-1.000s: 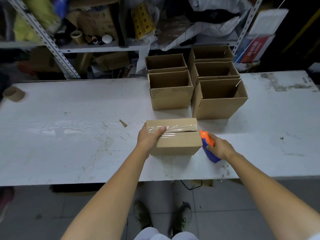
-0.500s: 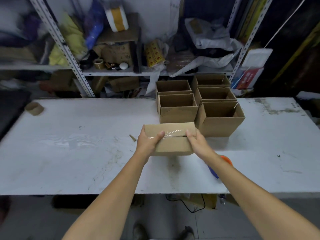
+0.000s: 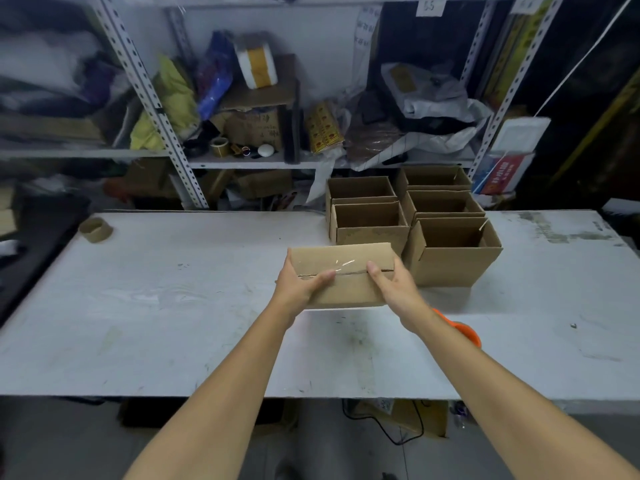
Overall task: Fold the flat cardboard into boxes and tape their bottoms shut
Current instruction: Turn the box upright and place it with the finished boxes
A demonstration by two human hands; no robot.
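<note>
Now both hands [image 3: 301,285] on taped box [image 3: 343,268].

Cardboard ring [image 3: 96,229] on white table [image 3: 173,306], cluttered shelving [image 3: 242,164] behind

The taped box [image 3: 343,271] is in the middle of the desk [image 3: 173,306], just before five open boxes [image 3: 450,268] standing in two rows toward the back. A dispenser [image 3: 464,332] lies to its right nearer the front edge, and a tape core [image 3: 95,229] lies at the far-left back corner. Shelves [image 3: 263,164] stand behind the desk.
</note>
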